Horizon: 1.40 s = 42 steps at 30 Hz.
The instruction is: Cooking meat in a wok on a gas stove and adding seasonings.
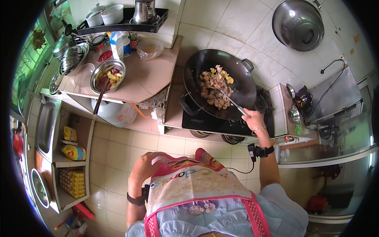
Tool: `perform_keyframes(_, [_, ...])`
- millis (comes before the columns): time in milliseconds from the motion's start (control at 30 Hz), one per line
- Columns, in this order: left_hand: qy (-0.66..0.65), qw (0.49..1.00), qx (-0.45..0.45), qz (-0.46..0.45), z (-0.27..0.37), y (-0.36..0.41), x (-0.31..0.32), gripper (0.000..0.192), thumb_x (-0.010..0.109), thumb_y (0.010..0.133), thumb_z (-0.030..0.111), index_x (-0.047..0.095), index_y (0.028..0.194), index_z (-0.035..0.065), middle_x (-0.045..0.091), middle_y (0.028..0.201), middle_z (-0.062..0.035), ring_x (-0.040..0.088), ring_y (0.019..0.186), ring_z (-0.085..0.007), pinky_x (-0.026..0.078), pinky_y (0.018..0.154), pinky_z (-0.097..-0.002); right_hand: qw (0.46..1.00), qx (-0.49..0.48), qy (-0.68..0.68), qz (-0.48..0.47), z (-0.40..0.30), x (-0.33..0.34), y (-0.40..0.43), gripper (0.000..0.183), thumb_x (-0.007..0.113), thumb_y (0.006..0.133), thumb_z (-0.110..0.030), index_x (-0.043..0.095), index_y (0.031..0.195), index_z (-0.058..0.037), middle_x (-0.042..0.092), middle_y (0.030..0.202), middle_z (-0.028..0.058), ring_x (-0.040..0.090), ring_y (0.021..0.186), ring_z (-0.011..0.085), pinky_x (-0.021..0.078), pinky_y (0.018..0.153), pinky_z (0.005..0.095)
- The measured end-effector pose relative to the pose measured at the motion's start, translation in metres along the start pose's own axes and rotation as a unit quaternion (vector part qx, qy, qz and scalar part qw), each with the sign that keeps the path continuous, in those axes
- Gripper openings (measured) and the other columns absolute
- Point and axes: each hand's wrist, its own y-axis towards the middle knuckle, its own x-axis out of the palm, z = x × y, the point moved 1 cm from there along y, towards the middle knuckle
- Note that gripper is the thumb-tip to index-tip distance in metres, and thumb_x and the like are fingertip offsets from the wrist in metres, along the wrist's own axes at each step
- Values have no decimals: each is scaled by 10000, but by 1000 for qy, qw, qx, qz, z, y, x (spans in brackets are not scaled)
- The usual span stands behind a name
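Note:
My right hand [254, 119] grips the handle of a metal cooking spatula [232, 102]. Its blade is partly buried in chopped meat with yellow slices [217, 84], which look like ginger. The food lies in a large dark wok [242, 86], tilted on a black gas stove [192, 121]. My left hand [145, 166] is down at the side of my pink-edged apron [189, 177], touching its cloth. The fingertips are hidden there, so whether they pinch the cloth does not show.
On the left counter, a steel bowl [120, 77] holds food and chopsticks [101, 96]. A gas cylinder [114, 114] stands beneath. A domed lid [299, 26] hangs on the tiled wall. Small metal bowls [294, 114] sit right of the stove. Egg trays [77, 185] fill a low shelf.

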Motion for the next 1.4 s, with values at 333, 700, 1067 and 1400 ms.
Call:
perform_keyframes(333, [-6, 999, -30, 30, -8, -9, 2, 247, 660, 821, 206, 678, 1048, 111, 663, 962, -168, 622, 899, -341, 496, 793, -386, 999, -6, 33, 26, 32, -31, 0, 400, 683, 807, -113, 603, 1195, -60, 679, 960, 180, 646, 830, 152, 471, 781, 255])
perform_keyframes(700, [-25, 999, -20, 28, 4, -5, -4, 233, 662, 817, 204, 676, 1046, 161, 665, 942, -156, 621, 890, -328, 492, 785, -379, 993, -18, 112, 38, 28, 0, -4, 399, 694, 802, -123, 614, 1188, -64, 692, 913, 148, 611, 756, 126, 470, 752, 257])
perform_keyframes(1067, [-8, 999, -28, 26, -9, -9, -1, 260, 649, 820, 184, 664, 1062, 89, 661, 973, -158, 619, 903, -336, 493, 796, -387, 983, 70, 162, 52, 71, 16, -1, 411, 694, 807, -124, 596, 1188, -6, 676, 1046, 175, 640, 916, 159, 463, 824, 265])
perform_keyframes(1400, [5, 1000, 14, 0, -5, 1, 4, 296, 659, 834, 250, 668, 1101, 124, 668, 985, -140, 617, 790, -269, 502, 725, -347, 997, 42, -39, 44, 3, 25, -15, 413, 631, 832, -231, 580, 1238, -176, 639, 959, 198, 620, 906, 354, 489, 778, 391])
